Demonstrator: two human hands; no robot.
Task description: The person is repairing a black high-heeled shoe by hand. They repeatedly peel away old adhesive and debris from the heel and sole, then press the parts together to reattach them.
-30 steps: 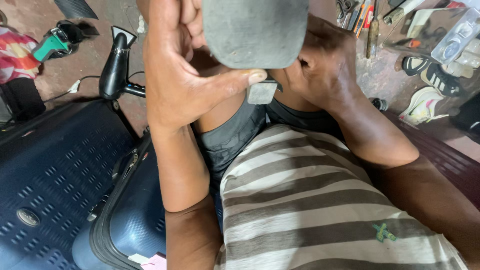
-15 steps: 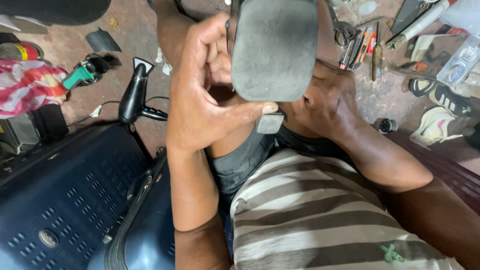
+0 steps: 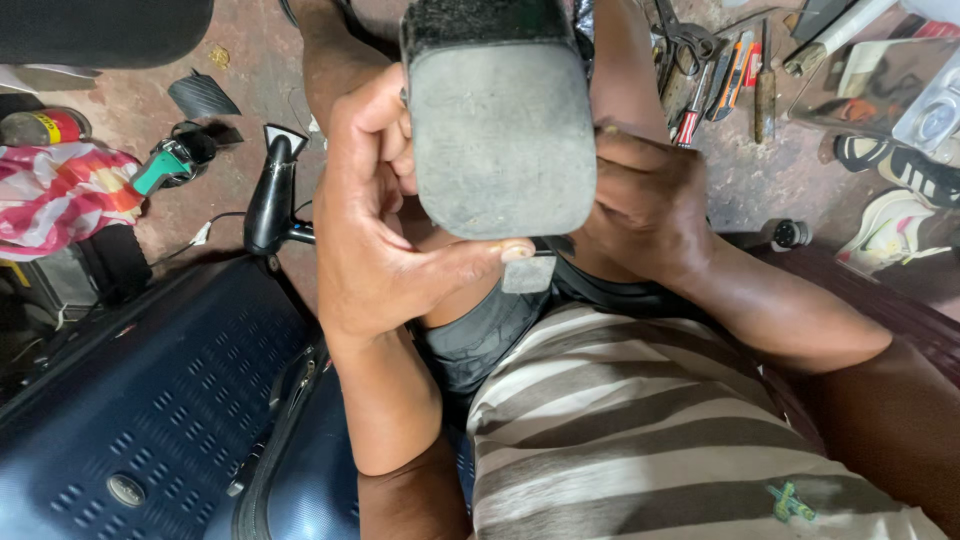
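Grey block heel at twelve o'clock, clamped between left hand at nine, thumb under its lower edge, and right hand at three, gripping its side.

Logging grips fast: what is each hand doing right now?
Left hand: closed around the grey block heel, thumb along its lower edge.
Right hand: closed on the heel's other side.

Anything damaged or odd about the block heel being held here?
The grey heel face looks scuffed and speckled. Both hands hold it: left hand, right hand. A small grey piece shows just below the left thumb; whether it is attached is unclear.
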